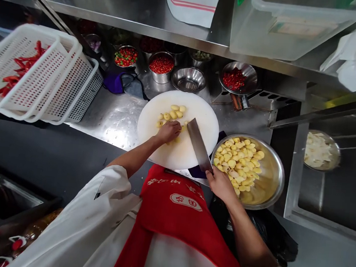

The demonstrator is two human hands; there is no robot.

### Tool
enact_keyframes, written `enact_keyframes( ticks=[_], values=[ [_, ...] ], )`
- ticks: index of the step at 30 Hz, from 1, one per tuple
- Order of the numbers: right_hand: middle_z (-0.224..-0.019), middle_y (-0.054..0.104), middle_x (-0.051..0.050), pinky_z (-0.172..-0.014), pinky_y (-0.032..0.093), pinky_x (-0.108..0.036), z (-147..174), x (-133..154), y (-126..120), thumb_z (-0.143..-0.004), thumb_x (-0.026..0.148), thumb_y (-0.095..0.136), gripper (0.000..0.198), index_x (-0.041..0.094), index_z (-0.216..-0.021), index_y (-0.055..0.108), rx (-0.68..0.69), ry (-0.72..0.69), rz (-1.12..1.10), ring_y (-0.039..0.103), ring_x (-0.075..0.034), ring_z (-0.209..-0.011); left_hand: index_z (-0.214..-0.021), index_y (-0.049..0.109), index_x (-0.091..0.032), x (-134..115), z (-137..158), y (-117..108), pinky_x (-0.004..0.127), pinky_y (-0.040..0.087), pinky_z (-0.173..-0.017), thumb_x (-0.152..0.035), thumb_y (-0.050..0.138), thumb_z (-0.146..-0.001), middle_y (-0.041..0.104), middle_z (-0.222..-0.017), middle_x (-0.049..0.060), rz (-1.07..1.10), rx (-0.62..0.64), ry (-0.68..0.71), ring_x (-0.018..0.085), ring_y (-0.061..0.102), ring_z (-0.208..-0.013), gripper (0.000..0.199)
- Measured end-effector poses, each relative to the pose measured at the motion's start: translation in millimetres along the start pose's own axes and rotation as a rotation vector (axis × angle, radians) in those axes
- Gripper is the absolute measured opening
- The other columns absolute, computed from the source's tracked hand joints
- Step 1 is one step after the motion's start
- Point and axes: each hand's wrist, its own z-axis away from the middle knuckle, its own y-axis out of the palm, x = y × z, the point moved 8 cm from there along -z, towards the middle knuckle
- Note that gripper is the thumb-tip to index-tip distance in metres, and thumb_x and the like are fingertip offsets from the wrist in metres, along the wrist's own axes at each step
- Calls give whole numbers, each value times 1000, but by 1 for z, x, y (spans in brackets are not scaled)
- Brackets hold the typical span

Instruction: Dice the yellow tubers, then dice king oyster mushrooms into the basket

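Garlic cloves (174,113) on cutting board (198,110); bowl (275,174) just right; baskets (46,78) far left

Stainless steel tabletop (111,116), reflective under bright overhead light. Steel shelf (138,7) mounted above, running the full width. Recessed steel sink (330,195) at right. Dark floor (49,156) at lower left.

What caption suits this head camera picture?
Left hand steadies yellow pieces on a white board; right hand grips a cleaver.
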Motion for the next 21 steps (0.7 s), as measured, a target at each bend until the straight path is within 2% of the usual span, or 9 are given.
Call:
enact_keyframes(
  ticks=[4,9,13,17,21],
  values=[
    [-87,68,-10,-70,34,-31,-4,8,-20,-98,27,36,21,17,-97,54,-2,-112,113,64,-23,-83,-101,64,-18,-15,5,6,33,47,-87,-22,51,-91,66,-108,8,28,-11,68,19,62,-98,17],
    [-81,67,-10,-65,29,-32,-6,12,-30,-98,23,36,19,16,-97,53,79,-177,243,64,-23,-78,-100,64,-18,-15,5,12,34,46,-90,-23,51,-92,66,-109,9,34,-33,66,20,61,-103,17],
    [-82,67,-11,-63,28,-32,-27,15,-24,-97,23,38,18,16,-96,54,144,-135,238,64,-24,-78,-101,64,-17,-13,3,14,34,47,-90,-23,50,-92,66,-109,9,54,-17,77,20,61,-101,17],
    [-88,69,-13,-68,32,-31,-47,22,-13,-97,21,37,20,15,-97,55,107,-104,191,65,-24,-83,-99,65,-17,-14,1,10,34,47,-88,-22,48,-93,66,-107,9,51,36,146,20,61,-99,19],
    [-87,69,-10,-74,37,-30,-29,11,-9,-99,26,33,24,16,-98,55,-3,-64,72,64,-23,-86,-97,66,-19,4,-12,-7,37,45,-86,-26,51,-90,68,-101,8,-7,27,98,22,60,-95,18]
  ],
)
